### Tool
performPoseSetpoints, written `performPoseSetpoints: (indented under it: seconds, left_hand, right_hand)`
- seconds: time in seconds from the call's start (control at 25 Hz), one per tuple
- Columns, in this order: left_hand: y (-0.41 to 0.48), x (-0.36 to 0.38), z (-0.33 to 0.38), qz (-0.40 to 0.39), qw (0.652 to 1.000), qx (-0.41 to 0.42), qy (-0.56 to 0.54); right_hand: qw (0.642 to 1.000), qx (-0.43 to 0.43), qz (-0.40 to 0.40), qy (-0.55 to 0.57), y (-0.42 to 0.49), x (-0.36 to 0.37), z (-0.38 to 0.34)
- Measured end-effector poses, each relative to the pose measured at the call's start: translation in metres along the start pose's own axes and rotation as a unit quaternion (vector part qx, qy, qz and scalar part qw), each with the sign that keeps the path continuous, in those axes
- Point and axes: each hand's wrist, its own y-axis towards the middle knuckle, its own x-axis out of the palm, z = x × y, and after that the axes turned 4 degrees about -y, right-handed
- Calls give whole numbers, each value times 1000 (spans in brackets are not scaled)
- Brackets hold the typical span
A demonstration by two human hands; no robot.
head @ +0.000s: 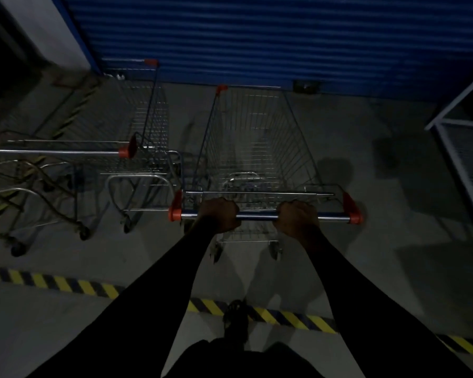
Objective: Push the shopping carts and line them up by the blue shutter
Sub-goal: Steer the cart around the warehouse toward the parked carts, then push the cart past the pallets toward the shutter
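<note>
Chromed wire in a thin grid: the shopping cart (257, 137) is an empty tapered basket, narrow at the nose and wide at the back. Its handle bar (257, 215) is a smooth metal tube with red-orange plastic end caps (354, 214).

- Left hand (219, 214) and right hand (296, 216) are both wrapped round the bar, knuckles up, set apart either side of centre. Black sleeves reach the wrists.
- The cart points square at the blue shutter (257, 36), made of ribbed horizontal slats with a dull sheen. The nose is near the shutter's foot. The gap is hard to judge from this angle.

Step, as I read it: the last stretch of the approach, slotting this cart in beside the parked carts (148, 118) on the left. Those have the same wire and the same red caps, with noses up by the shutter. How many there are is unclear, as the frames overlap in the gloom.

Next move likely calls for:
- an even push from both hands so the castors track straight
- rolling on until the handle draws level with the neighbour's handle (52, 151), which sits further forward
- keeping parallel, since the left flank is just beside the neighbour

Surroundings: a matt grey concrete floor (380, 186), a yellow-and-black hazard stripe (66, 283) underfoot, and a white metal rack (462, 148) well off to the right.
</note>
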Motion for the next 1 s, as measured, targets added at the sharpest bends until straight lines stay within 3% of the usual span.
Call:
performPoseSetpoints:
  seconds: [0.32, 0.48, 0.64, 0.84, 1.0]
  left_hand:
    - [11, 4, -1, 22, 1000, -12, 4]
    - [-12, 1, 6, 69, 990, -47, -111]
    - [-88, 5, 0, 210, 934, -88, -276]
    - [-260, 39, -49, 273, 853, -247, -371]
    - [-419, 67, -100, 372, 742, -380, -409]
  right_hand:
    - [999, 8, -17, 38, 11, -4, 4]
    - [987, -49, -48, 145, 0, -20, -3]
    - [961, -114, 36, 249, -28, -38, -49]
    - [903, -332, 0, 275, -90, -56, -193]
    - [838, -489, -17, 241, -176, -74, -330]
